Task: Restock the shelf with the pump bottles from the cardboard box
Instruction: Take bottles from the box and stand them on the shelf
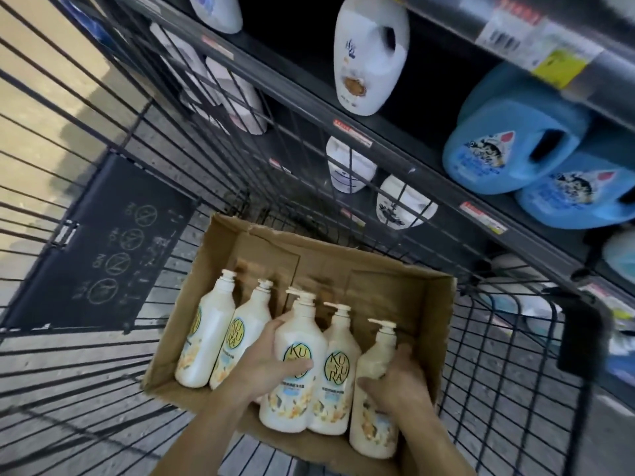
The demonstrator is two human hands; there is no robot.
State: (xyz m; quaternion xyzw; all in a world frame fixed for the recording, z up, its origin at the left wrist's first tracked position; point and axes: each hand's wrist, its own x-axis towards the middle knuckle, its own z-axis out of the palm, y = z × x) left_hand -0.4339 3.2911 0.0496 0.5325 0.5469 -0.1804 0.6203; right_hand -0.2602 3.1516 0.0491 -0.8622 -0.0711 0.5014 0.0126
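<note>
An open cardboard box (395,280) sits in a wire shopping cart and holds several cream pump bottles. My left hand (268,365) is wrapped around the middle pump bottle (295,400), which stands raised above its neighbours. My right hand (400,381) grips the rightmost pump bottle (372,427) at its side. Two more bottles (206,338) lie at the box's left, and another (338,383) stands between the two held ones. The dark shelf (378,135) runs along the right of the cart.
The black wire cart (103,166) surrounds the box, its folded child-seat panel (103,255) at left. On the shelf stand a white jug (369,56), blue jugs (508,139) and small white bottles (347,166) lower down. Price tags line the shelf edges.
</note>
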